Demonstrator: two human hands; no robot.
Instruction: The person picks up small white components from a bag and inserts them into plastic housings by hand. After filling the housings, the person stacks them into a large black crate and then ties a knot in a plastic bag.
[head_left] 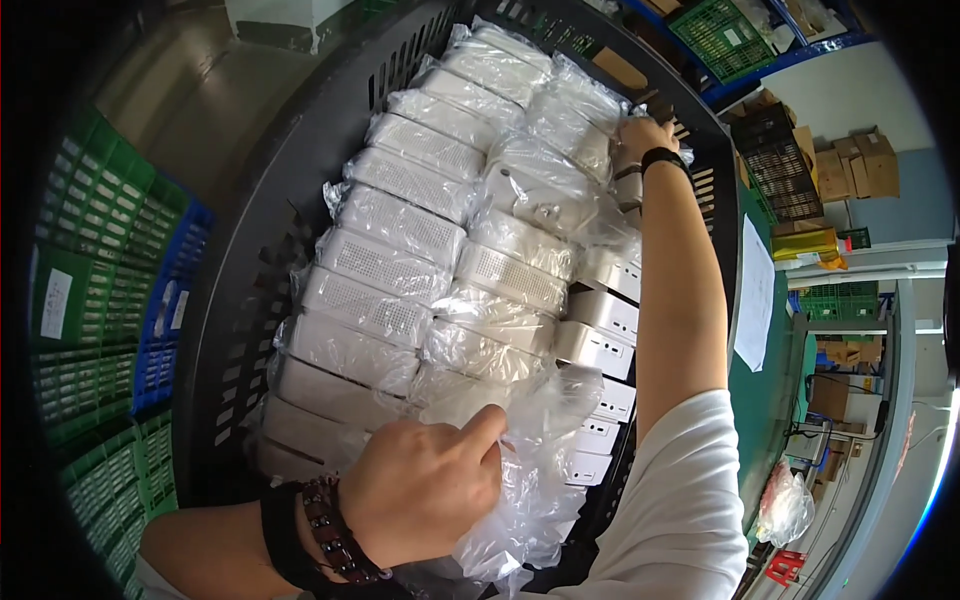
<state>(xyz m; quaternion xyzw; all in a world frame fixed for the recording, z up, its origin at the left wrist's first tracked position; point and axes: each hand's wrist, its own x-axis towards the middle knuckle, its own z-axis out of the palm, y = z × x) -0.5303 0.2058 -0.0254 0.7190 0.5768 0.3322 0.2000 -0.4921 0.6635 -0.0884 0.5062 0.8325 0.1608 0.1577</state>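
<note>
A large black plastic crate (pixel 330 110) holds rows of white perforated device housings (pixel 390 225), most of them in clear plastic bags. In the near part of the crate, my left hand (pixel 430 485) is closed, pinching a crumpled clear plastic bag (pixel 535 490). My right arm stretches across the right side, and my right hand (pixel 645 140) is at the far right corner. Its fingers curl down among the housings; what they grip is hidden. Beneath that arm runs a column of unbagged white housings (pixel 597 347) with small ports on their ends.
Green crates (pixel 95 270) and a blue crate (pixel 165 310) stand stacked on the left. To the right, a green surface (pixel 760 420) carries a white paper sheet (pixel 754 295). Cardboard boxes (pixel 860 165) and a black crate (pixel 775 165) sit beyond at the far right.
</note>
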